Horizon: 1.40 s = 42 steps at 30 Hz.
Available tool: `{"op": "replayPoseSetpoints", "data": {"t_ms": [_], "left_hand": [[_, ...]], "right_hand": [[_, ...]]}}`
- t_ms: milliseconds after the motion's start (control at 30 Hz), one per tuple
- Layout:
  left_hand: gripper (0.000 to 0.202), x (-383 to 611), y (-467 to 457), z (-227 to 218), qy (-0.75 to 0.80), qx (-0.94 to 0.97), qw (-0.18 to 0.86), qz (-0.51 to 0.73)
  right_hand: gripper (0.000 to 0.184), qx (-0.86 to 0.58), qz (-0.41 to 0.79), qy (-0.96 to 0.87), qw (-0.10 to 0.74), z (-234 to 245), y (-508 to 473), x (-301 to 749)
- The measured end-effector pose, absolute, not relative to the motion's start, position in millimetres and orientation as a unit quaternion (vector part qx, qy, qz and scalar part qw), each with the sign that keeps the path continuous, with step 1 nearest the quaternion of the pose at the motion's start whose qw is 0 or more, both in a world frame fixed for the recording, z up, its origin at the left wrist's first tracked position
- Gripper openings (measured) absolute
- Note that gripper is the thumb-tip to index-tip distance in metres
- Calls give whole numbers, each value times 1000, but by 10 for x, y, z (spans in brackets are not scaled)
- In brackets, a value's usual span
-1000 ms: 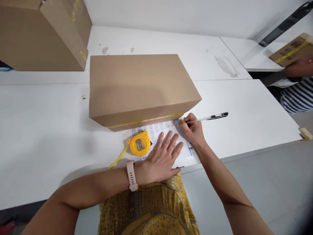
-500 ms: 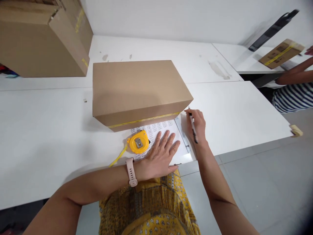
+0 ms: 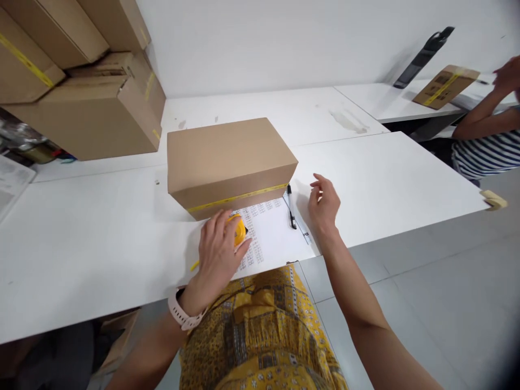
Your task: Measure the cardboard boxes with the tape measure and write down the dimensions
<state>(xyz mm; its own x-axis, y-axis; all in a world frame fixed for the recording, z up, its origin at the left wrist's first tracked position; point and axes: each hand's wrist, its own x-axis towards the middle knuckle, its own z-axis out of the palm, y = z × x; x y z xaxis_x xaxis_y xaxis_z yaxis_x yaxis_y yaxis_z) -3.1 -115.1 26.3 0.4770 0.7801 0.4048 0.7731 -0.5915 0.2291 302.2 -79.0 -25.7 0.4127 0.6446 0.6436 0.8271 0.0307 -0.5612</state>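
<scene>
A closed cardboard box (image 3: 229, 160) with a yellow tape strip along its front lies on the white table (image 3: 385, 179). In front of it is a printed sheet (image 3: 270, 235) full of small numbers. My left hand (image 3: 219, 252) curls over the yellow tape measure (image 3: 239, 230) on that sheet, and its yellow tape trails out to the left. A black pen (image 3: 291, 206) lies on the sheet's right edge, beside the box. My right hand (image 3: 324, 203) hovers just right of the pen, fingers apart and holding nothing.
Stacked cardboard boxes (image 3: 81, 92) fill the back left of the table. Another person in a striped top (image 3: 485, 151) works at the right, near a small flat box (image 3: 444, 85) on a second table. A roll of tape (image 3: 493, 199) sits at the table's right corner.
My right hand has laid the pen down on the sheet and opened. My left hand has lifted off the paper and moved left onto the tape measure. The view has tilted up.
</scene>
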Motion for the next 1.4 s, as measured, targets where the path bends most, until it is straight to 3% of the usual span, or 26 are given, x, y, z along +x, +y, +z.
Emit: {"op": "replayPoseSetpoints", "data": {"t_ms": [133, 200, 367, 500, 667, 767, 1000, 1100, 1200, 1400], "left_hand": [[54, -180, -1111, 146, 503, 837, 68, 204], [57, -153, -1116, 116, 511, 829, 82, 215], [52, -65, -1281, 322, 488, 814, 218, 228], [52, -112, -1487, 603, 441, 789, 384, 191], [54, -321, -1506, 769, 404, 724, 530, 180], [54, -594, -1329, 888, 398, 698, 556, 213], [55, -1452, -413, 1459, 478, 633, 487, 366], [51, -1708, 0, 1528, 510, 615, 468, 377], [53, -1847, 260, 1483, 539, 587, 475, 372], [52, -1907, 375, 1488, 540, 589, 474, 369]], "right_hand": [[28, -626, -142, -513, 569, -93, -993, 2752], [24, -602, -87, -541, 581, -38, -1182, 2481], [30, -546, 349, -536, 541, 18, -1650, 1863], [40, -513, 495, -512, 479, 134, -1799, 1786], [39, -457, 551, -523, 463, 399, -1768, 1887], [36, -445, 550, -514, 485, 675, -1618, 2093], [33, -448, 421, -403, 678, 1365, -665, 3145], [31, -470, 431, -344, 689, 1353, -219, 3319], [28, -530, 445, -319, 647, 1191, 68, 3230], [36, -557, 420, -335, 633, 993, 337, 2983]]}}
